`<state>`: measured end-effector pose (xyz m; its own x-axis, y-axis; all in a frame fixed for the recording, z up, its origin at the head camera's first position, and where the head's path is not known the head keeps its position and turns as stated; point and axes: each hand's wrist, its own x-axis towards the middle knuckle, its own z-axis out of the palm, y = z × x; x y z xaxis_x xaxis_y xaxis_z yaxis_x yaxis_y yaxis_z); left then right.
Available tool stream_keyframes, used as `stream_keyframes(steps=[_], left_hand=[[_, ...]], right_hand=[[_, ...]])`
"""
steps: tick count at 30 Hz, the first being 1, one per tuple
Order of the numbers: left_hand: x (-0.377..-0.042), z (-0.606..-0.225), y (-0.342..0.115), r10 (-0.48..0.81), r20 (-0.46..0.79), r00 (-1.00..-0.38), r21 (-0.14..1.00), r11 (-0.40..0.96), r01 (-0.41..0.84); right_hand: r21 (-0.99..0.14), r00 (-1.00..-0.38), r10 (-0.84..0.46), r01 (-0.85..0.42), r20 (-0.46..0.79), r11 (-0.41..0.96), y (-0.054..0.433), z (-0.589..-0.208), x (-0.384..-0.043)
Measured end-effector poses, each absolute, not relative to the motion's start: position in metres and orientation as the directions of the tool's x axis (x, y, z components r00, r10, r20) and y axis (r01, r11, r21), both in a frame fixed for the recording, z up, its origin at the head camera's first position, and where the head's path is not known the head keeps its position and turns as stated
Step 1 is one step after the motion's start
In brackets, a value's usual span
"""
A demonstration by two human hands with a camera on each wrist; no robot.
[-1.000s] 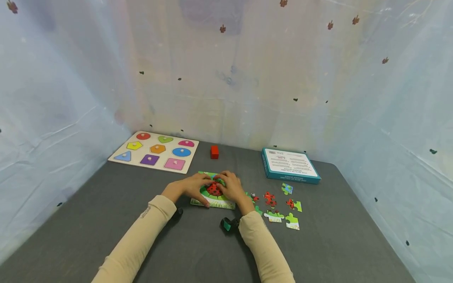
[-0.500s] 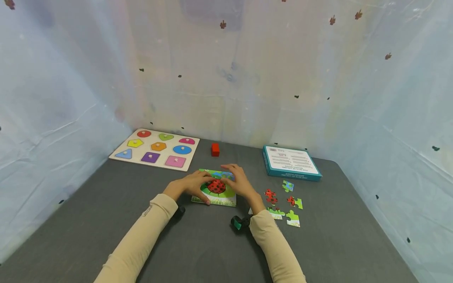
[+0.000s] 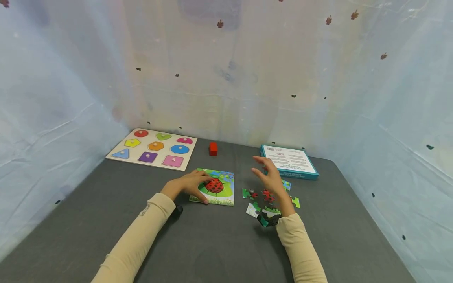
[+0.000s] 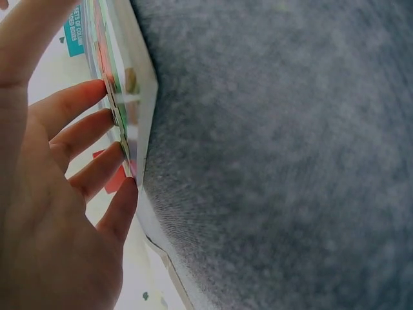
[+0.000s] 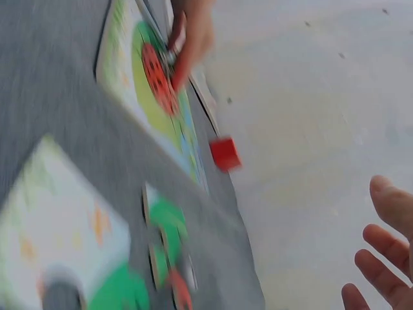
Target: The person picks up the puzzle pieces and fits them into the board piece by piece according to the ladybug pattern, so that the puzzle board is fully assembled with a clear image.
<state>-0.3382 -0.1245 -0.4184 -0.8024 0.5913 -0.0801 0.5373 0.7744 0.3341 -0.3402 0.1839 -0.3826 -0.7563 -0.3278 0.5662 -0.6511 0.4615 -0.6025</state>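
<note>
A ladybird picture board (image 3: 225, 191) lies flat on the grey table, showing a red ladybird on green with blue at the top. My left hand (image 3: 188, 185) rests on its left side, the fingertips touching the surface in the left wrist view, fingers spread. To the right my right hand (image 3: 271, 177) is raised, fingers loosely bent and holding nothing, over loose jigsaw pieces. These include a white-and-green corner piece (image 3: 252, 210), a green piece with a ladybird's head (image 3: 246, 193) and a red spotted piece (image 3: 267, 195). My right hand and wrist hide part of several others.
A cream shape board (image 3: 162, 161) with coloured knobbed shapes stands at the back left. Behind the ladybird board sits a red block (image 3: 213, 149). A teal box (image 3: 299, 173) lies at the back right, near a pale sheet wall (image 3: 226, 78).
My right hand has left the ladybird board and moved right, over the loose pieces. My left hand stays on the board, and more of its picture shows.
</note>
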Motion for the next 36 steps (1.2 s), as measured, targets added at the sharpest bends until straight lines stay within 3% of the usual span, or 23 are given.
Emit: stream_keyframes(steps=[5,19,29,36], left_hand=[[-0.338,-0.419,-0.126,0.591,-0.075,-0.803,0.329,0.775,0.539],[-0.336,-0.422,-0.129,0.578,-0.085,-0.812,0.345,0.782,0.52],[-0.338,-0.421,-0.128,0.581,-0.079,-0.81,0.343,0.779,0.525],[-0.338,-0.42,-0.126,0.589,-0.075,-0.805,0.339,0.774,0.535]], right_hand=[[-0.613,-0.777,-0.274,-0.621,0.567,0.489,0.209,-0.37,-0.323],[-0.619,-0.842,-0.173,-0.5,0.511,0.605,0.283,-0.411,-0.341],[-0.61,-0.926,-0.152,-0.345,0.347,0.714,0.31,-0.43,-0.342],[-0.58,-0.945,-0.147,-0.297,0.291,0.759,0.321,-0.442,-0.345]])
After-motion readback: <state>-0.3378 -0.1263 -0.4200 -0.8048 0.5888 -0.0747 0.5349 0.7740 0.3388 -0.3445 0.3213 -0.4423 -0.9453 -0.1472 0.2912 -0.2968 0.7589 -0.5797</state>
